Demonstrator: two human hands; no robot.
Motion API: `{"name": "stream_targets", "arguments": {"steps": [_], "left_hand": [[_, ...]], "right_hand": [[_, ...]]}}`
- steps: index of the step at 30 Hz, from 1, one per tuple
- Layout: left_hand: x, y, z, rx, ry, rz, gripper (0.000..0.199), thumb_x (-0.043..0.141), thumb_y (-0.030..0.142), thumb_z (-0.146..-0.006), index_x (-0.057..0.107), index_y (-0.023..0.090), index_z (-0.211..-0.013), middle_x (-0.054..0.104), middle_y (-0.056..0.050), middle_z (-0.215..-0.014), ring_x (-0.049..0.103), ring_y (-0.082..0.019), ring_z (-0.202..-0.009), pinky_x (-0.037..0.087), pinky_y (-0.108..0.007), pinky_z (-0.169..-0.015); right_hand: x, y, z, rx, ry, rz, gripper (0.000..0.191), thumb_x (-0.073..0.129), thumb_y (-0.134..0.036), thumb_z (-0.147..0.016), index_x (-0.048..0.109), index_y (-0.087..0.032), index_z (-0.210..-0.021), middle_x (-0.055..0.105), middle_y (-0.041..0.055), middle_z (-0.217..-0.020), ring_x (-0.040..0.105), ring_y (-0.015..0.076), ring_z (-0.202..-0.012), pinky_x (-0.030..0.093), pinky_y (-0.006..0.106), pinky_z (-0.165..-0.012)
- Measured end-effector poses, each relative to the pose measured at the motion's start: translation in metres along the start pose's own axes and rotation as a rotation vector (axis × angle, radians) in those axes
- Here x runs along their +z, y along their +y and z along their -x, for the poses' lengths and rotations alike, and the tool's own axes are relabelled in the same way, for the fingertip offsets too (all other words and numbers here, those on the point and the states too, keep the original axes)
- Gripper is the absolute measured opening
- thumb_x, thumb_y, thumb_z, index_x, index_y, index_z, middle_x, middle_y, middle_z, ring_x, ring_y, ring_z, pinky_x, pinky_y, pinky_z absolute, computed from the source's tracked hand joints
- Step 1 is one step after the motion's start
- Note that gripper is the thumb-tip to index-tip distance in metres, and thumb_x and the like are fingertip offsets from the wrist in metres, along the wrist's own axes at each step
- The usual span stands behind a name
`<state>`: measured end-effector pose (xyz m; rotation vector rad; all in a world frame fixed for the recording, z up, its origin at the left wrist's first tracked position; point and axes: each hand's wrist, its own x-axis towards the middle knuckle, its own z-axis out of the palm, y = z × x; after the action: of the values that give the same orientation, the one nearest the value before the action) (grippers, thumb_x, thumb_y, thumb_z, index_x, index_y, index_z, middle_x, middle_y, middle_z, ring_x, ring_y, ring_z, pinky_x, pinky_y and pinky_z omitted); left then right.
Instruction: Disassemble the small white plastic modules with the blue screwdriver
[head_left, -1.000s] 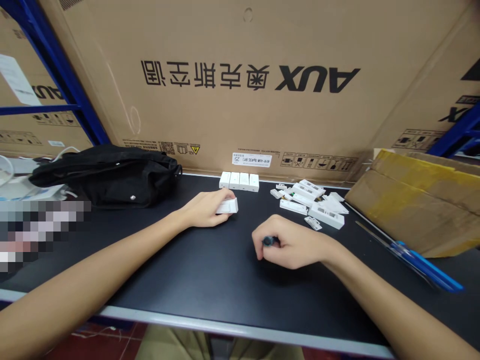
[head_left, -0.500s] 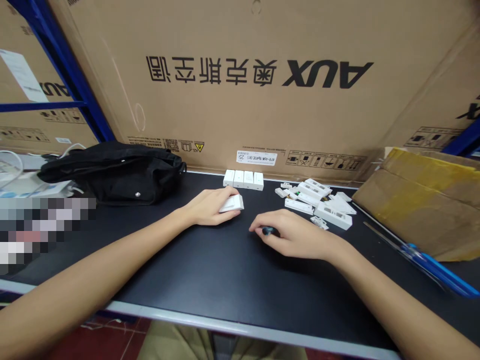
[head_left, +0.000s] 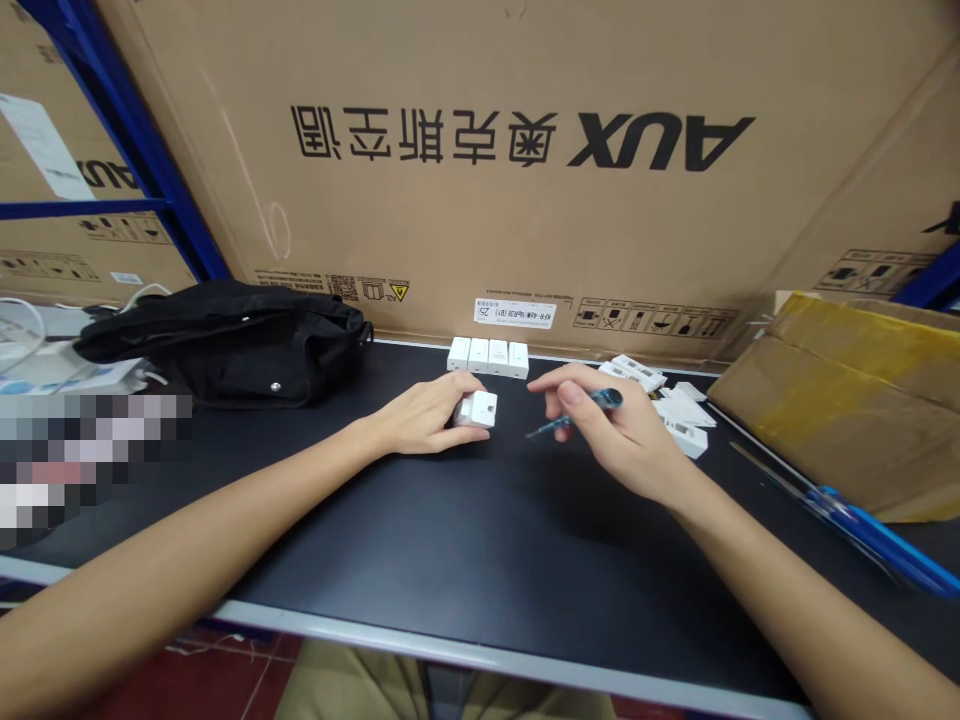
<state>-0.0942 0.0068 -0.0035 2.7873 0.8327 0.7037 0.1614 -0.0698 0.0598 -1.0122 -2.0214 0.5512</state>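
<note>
Head view: a big cardboard box (head_left: 420,220) walls off the back of the table (head_left: 420,540); black bag (head_left: 232,345) slumped off to the left, smaller taped box (head_left: 847,400) on the right with a blue-handled tool (head_left: 900,552) lying beside it; loose white parts (head_left: 682,405) are heaped just behind the right hand (head_left: 611,425), which hides some, so I can't count those; otherwise, one white block (head_left: 480,409) gripped in the left hand (head_left: 427,415), near the middle; four more blocks (head_left: 488,358) in a tight row right behind it, up against the back; one slim dark screwdriver (head_left: 606,399) pinched in the right hand, tip aimed left, near the gripped block but not touching; pale front edge (head_left: 390,640) is well apart from both hands, with a wide stretch of dark surface between.
</note>
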Motion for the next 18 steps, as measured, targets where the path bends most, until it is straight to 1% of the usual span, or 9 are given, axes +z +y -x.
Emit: {"name": "stream_targets", "arguments": {"steps": [3, 6, 9, 12, 15, 18], "left_hand": [[0.0018, -0.0001, -0.0002, 0.004, 0.007, 0.017, 0.047, 0.055, 0.054, -0.092, 0.04, 0.022, -0.124, 0.059, -0.01, -0.117, 0.063, -0.024, -0.099, 0.052, -0.039, -0.085], [0.0026, 0.0018, -0.0008, 0.016, 0.002, 0.027, 0.047, 0.055, 0.054, -0.092, 0.041, 0.021, -0.122, 0.059, -0.009, -0.116, 0.063, -0.024, -0.1, 0.052, -0.039, -0.086], [0.0024, 0.0039, -0.0009, 0.026, 0.004, 0.026, 0.046, 0.055, 0.054, -0.092, 0.041, 0.021, -0.121, 0.059, -0.01, -0.116, 0.062, -0.024, -0.101, 0.052, -0.039, -0.087], [0.0027, 0.0043, -0.0005, 0.018, 0.001, 0.017, 0.047, 0.055, 0.055, -0.092, 0.041, 0.021, -0.122, 0.059, -0.01, -0.116, 0.062, -0.024, -0.099, 0.052, -0.038, -0.085], [0.0037, 0.0037, -0.0005, 0.009, 0.006, 0.0, 0.048, 0.054, 0.056, -0.092, 0.041, 0.021, -0.123, 0.059, -0.01, -0.115, 0.062, -0.023, -0.098, 0.052, -0.038, -0.085], [0.0034, 0.0041, -0.0017, 0.001, 0.009, -0.005, 0.047, 0.053, 0.056, -0.092, 0.043, 0.02, -0.121, 0.059, -0.009, -0.113, 0.061, -0.023, -0.096, 0.052, -0.037, -0.083]], "right_hand": [[0.0022, -0.0036, 0.0015, -0.027, -0.023, -0.194, 0.033, 0.047, -0.046, -0.099, 0.067, -0.02, -0.104, 0.065, 0.0044, -0.092, 0.067, 0.0138, -0.073, 0.056, 0.028, -0.068], [0.0057, -0.0061, 0.0024, -0.069, -0.061, -0.257, 0.026, 0.052, -0.04, -0.098, 0.068, -0.021, -0.103, 0.065, 0.0057, -0.099, 0.069, 0.0158, -0.085, 0.059, 0.03, -0.077], [0.0084, -0.0061, 0.0025, -0.085, -0.075, -0.233, 0.021, 0.055, -0.036, -0.097, 0.069, -0.021, -0.102, 0.065, 0.0059, -0.1, 0.067, 0.0167, -0.09, 0.059, 0.031, -0.081], [0.0091, -0.0049, 0.0015, -0.067, -0.052, -0.208, 0.019, 0.056, -0.034, -0.097, 0.068, -0.021, -0.101, 0.065, 0.0053, -0.1, 0.068, 0.0156, -0.086, 0.058, 0.03, -0.08], [0.0086, -0.0046, 0.0003, -0.019, -0.034, -0.208, 0.018, 0.058, -0.035, -0.095, 0.067, -0.02, -0.099, 0.066, 0.0051, -0.099, 0.07, 0.0162, -0.084, 0.057, 0.029, -0.077], [0.0075, -0.005, 0.0001, -0.038, -0.068, -0.136, 0.016, 0.059, -0.034, -0.094, 0.068, -0.02, -0.093, 0.069, 0.0057, -0.098, 0.068, 0.0181, -0.087, 0.054, 0.032, -0.081]]}}
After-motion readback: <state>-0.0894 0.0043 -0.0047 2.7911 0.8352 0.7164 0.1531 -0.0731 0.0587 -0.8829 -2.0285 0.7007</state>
